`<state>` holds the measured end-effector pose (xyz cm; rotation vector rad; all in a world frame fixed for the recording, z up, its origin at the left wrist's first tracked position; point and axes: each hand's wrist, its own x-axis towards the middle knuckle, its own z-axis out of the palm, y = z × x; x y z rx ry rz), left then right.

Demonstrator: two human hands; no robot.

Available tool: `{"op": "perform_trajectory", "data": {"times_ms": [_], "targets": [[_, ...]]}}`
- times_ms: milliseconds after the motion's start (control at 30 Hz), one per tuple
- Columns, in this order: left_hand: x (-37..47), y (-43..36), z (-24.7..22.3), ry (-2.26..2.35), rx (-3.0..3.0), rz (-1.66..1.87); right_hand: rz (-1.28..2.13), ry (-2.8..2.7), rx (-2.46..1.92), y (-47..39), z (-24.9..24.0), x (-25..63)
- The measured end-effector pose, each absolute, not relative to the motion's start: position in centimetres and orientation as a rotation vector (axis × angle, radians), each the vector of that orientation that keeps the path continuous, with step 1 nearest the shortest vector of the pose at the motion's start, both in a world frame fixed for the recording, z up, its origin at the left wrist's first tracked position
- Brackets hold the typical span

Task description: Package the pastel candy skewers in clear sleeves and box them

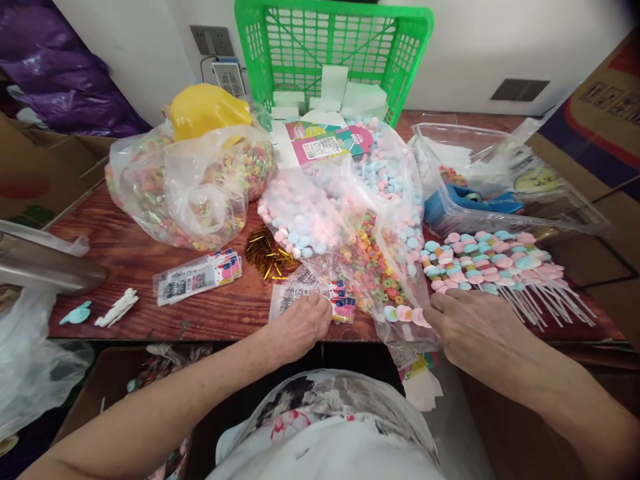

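Observation:
My left hand [304,323] rests on a fan of printed clear packets [343,301] at the table's front edge, its fingers curled down; whether it pinches one is hidden. My right hand [463,327] is closed at the end of a short row of pink and blue candies [404,315], which lies over the open bag of colourful ring candies [380,260]. Right beside that hand is a pile of candy skewers [490,260] with white sticks. Gold twist ties [267,253] lie behind the packets, and more packets [200,277] lie to the left.
Bags of ring candies [200,180] and of pink and blue candies [310,207] fill the middle. Behind them stands a green basket [335,33]. A clear bin [470,133] is at the back right, a metal cylinder [45,263] at the left edge.

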<state>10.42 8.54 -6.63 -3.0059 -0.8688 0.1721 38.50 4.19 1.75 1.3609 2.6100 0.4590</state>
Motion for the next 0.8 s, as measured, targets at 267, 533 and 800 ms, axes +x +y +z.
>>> {"op": "perform_trajectory", "data": {"times_ms": [267, 533, 800], "targets": [[10.1, 8.8, -7.8, -1.236, -3.046, -0.214, 0.403, 2.679, 1.231, 5.5, 0.3, 37.5], [9.6, 8.8, -7.7, -1.266, -3.032, -0.369, 0.376, 2.666, 1.274, 6.1, 0.6, 38.0], [9.5, 7.6, -8.1, -1.309, -2.966, -0.297, 0.434, 2.682, 1.292, 5.8, 0.2, 38.6]]}}
